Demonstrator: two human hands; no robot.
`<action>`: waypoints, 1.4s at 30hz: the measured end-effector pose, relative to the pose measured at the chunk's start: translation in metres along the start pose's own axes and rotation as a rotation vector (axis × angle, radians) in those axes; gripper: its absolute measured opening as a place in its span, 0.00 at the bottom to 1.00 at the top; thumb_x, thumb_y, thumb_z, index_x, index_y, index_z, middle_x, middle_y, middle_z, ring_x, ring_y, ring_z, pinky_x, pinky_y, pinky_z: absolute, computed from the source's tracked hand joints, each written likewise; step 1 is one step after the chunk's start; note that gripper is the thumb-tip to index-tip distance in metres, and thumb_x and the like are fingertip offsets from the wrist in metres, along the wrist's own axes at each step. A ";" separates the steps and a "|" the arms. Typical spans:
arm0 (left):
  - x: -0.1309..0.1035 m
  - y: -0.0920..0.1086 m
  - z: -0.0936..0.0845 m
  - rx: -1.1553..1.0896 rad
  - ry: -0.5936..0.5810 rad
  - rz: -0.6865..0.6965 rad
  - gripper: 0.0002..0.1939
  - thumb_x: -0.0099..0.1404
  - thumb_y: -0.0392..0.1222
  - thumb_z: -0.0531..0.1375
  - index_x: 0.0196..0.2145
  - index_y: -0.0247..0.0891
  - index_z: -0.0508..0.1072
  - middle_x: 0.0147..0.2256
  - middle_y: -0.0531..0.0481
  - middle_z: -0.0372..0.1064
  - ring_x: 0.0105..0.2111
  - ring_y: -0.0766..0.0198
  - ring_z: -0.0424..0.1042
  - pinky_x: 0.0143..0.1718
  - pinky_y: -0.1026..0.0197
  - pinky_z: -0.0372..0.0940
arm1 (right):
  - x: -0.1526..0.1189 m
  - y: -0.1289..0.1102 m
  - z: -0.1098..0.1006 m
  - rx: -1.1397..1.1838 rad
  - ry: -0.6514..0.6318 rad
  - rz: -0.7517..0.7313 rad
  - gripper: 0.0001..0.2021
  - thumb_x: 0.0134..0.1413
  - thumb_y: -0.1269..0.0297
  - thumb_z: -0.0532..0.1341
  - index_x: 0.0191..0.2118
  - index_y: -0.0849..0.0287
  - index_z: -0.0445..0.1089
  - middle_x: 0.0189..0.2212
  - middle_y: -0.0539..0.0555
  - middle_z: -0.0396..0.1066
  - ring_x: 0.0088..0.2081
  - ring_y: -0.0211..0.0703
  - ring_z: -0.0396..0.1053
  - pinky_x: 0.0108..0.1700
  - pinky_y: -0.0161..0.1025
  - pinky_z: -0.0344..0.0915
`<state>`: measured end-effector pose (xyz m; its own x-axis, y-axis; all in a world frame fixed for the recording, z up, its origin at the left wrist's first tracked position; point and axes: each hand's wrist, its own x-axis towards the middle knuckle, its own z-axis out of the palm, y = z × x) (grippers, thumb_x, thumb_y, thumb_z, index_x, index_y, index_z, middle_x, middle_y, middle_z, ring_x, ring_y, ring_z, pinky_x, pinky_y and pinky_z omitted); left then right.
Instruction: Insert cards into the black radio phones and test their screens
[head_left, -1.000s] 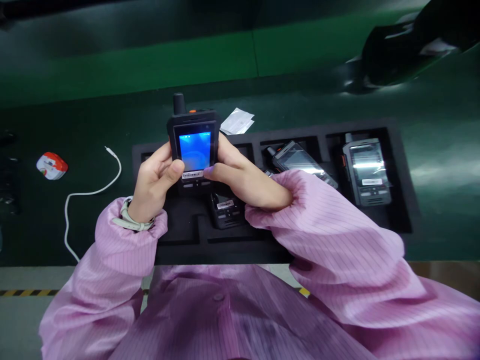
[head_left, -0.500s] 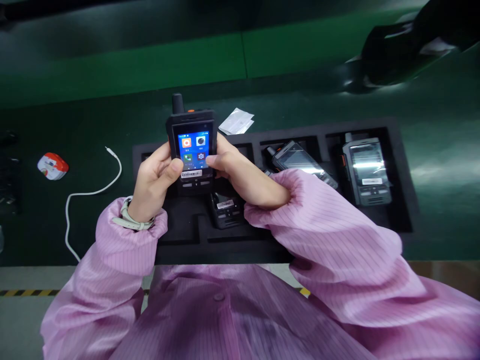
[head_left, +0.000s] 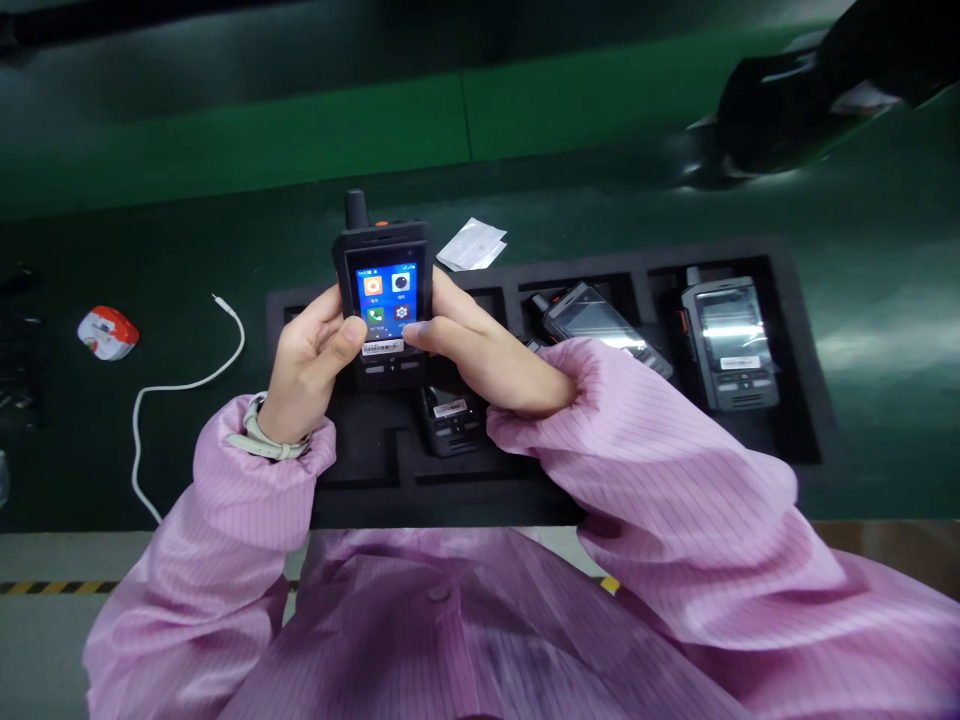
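A black handheld radio [head_left: 386,290] with a stubby antenna and a lit blue screen of app icons is held upright between both hands. My left hand [head_left: 319,355] wraps its left side, the thumb on the lower left edge of the front. My right hand [head_left: 465,340] grips the right side, its thumb over the lower right of the screen. Beneath them is a black foam tray [head_left: 360,440]. One dark radio [head_left: 452,420] lies in it just below the held one. Further right in the tray are a tilted radio [head_left: 604,325] and a grey radio [head_left: 731,340].
A white folded paper [head_left: 472,245] lies behind the tray. To the left are a white cable [head_left: 187,386] and a red and white object [head_left: 108,333]. Dark blurred items sit at the far left edge, and a black object [head_left: 772,110] is at the upper right.
My right thumb has moved slightly left and down, further over the bottom of the screen. The held radio stays in both hands.
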<state>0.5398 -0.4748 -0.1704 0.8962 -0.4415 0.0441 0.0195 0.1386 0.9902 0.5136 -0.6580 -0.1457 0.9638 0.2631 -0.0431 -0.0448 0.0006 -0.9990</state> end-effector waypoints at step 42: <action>0.002 -0.004 -0.002 -0.023 -0.075 0.081 0.23 0.71 0.54 0.62 0.58 0.41 0.75 0.55 0.43 0.78 0.63 0.44 0.70 0.58 0.46 0.75 | 0.002 0.010 0.005 0.065 0.098 -0.044 0.16 0.62 0.59 0.52 0.52 0.57 0.68 0.53 0.53 0.74 0.56 0.50 0.70 0.63 0.54 0.66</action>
<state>0.5420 -0.4747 -0.1747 0.8597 -0.4927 0.1347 -0.0411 0.1962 0.9797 0.5136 -0.6532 -0.1558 0.9862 0.1658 -0.0038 -0.0161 0.0734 -0.9972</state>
